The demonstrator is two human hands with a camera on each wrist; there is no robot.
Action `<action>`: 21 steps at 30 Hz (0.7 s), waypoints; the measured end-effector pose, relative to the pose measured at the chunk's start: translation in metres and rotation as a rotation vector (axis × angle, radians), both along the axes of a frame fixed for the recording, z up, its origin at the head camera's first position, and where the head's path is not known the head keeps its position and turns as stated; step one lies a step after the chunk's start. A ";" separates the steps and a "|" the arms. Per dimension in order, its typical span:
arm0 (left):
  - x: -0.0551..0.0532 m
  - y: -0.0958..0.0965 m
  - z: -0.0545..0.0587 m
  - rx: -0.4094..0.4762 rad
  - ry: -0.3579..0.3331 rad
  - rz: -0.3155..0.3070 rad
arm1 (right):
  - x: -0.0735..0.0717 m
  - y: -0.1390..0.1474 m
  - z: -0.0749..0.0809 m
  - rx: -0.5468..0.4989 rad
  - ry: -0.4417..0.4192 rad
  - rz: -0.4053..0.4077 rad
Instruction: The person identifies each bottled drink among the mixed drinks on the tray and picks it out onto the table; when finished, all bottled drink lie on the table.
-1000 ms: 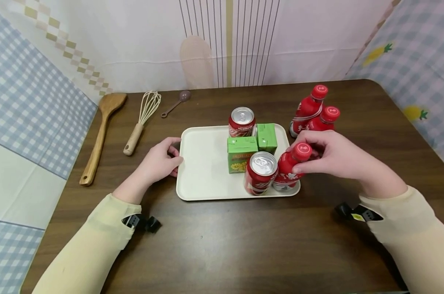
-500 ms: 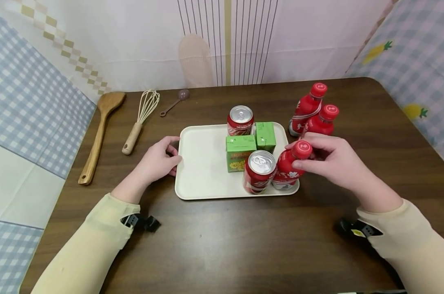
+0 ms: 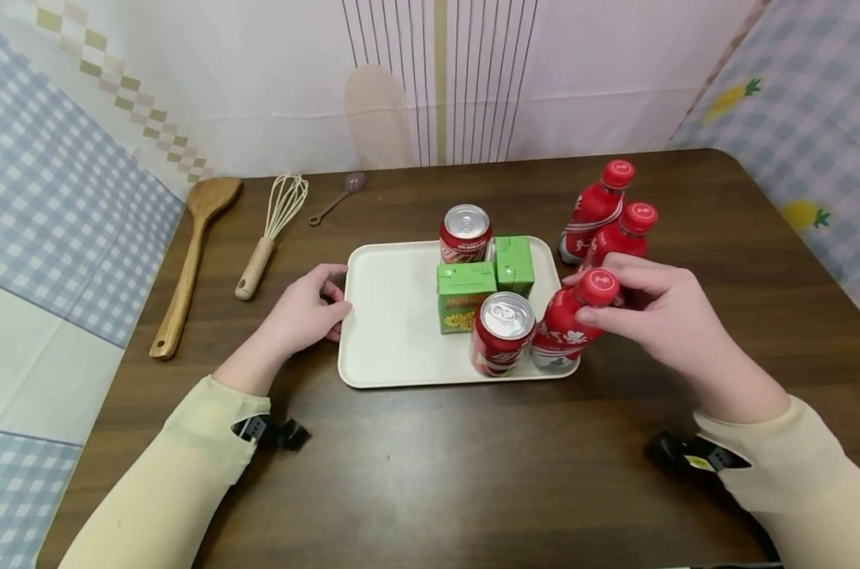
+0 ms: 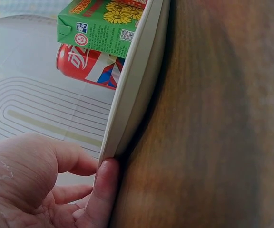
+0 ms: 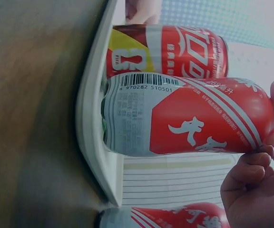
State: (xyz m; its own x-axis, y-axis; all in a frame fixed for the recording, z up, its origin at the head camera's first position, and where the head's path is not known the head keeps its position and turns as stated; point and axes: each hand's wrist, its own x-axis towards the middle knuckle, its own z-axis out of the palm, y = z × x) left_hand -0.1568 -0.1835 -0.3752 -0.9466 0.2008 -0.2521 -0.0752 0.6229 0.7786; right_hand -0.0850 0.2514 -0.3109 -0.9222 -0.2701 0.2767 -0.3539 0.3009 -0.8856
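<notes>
My right hand (image 3: 658, 316) grips a red plastic drink bottle (image 5: 199, 116) by its neck, thumb in front and fingers behind. The bottle leans slightly right at the front right corner of a cream tray (image 3: 394, 316), its base at the tray's floor; whether it touches is unclear. Left of it, close by, stands a red soda can (image 3: 503, 332). A second soda can (image 3: 465, 233) is at the tray's back, with two green drink cartons (image 3: 465, 296) between the cans. My left hand (image 3: 309, 308) pinches the tray's left rim between thumb and fingers.
Two more red bottles (image 3: 595, 209) stand upright on the table behind my right hand, one partly hidden by it. A wooden spatula (image 3: 195, 261), a whisk (image 3: 269, 237) and a brown measuring spoon (image 3: 339, 197) lie at the back left. Patterned cloth hangs behind the table.
The held bottle's cap has shifted a little right with my right hand, so the bottle leans more to the right. My left hand and the tray keep their places.
</notes>
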 end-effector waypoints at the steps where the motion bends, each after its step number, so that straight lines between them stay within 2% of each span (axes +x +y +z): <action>1: 0.000 0.000 0.000 0.001 0.001 0.000 | 0.000 0.001 0.000 -0.032 0.002 0.008; 6: 0.000 0.000 -0.001 0.000 0.014 -0.003 | -0.002 0.010 0.003 -0.128 0.014 0.028; 13: 0.000 -0.001 -0.002 -0.005 0.008 -0.002 | 0.000 0.030 0.004 -0.125 -0.016 -0.039; 15: 0.000 0.000 -0.002 -0.003 0.008 -0.002 | 0.000 0.037 0.002 -0.149 -0.023 -0.049; 21: -0.001 0.000 -0.002 -0.003 0.008 0.000 | 0.002 0.052 -0.003 -0.139 -0.029 -0.099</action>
State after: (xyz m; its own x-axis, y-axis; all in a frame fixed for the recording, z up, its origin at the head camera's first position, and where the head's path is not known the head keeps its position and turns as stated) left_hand -0.1573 -0.1835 -0.3771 -0.9487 0.1998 -0.2451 -0.0693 0.6250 0.7775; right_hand -0.0833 0.3030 -0.3136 -0.9505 -0.1387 0.2779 -0.3023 0.2070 -0.9305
